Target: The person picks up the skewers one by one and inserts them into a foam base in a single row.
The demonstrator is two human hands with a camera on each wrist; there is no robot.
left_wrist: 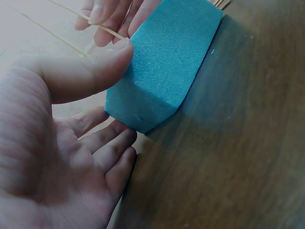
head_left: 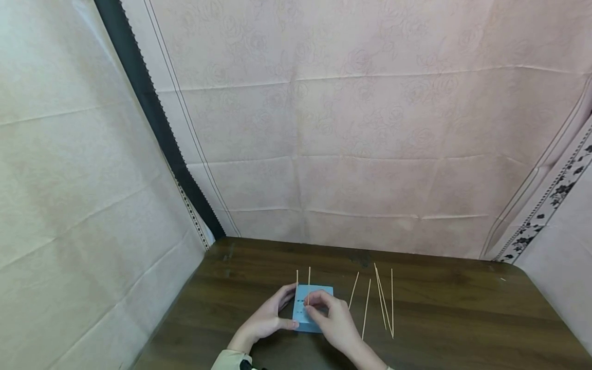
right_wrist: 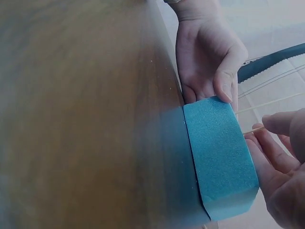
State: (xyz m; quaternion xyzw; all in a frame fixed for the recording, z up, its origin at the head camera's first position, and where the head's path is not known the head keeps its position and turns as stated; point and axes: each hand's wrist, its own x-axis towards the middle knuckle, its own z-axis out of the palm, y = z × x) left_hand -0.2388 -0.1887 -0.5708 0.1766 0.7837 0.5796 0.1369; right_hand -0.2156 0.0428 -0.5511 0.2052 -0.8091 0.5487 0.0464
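A light blue foam block (head_left: 302, 327) rests on the table in front of me. My left hand (head_left: 267, 319) holds its left side, thumb at the near corner and fingers reaching toward the far edge. Above the block, my right hand (head_left: 334, 319) pinches a thin wooden skewer (head_left: 309, 275) between thumb and fingertips. That skewer stands upright, its lower end at the block's top. Another skewer (head_left: 297, 276) rises from the far left of the block. In the right wrist view, the left thumb lies against the end of the foam block (right_wrist: 217, 152).
Right of the block, several loose skewers (head_left: 367, 310) lie on the dark wooden table (head_left: 444, 308). A pale patterned cloth (head_left: 370, 128) hangs behind the table, with another cloth (head_left: 83, 205) along the left side.
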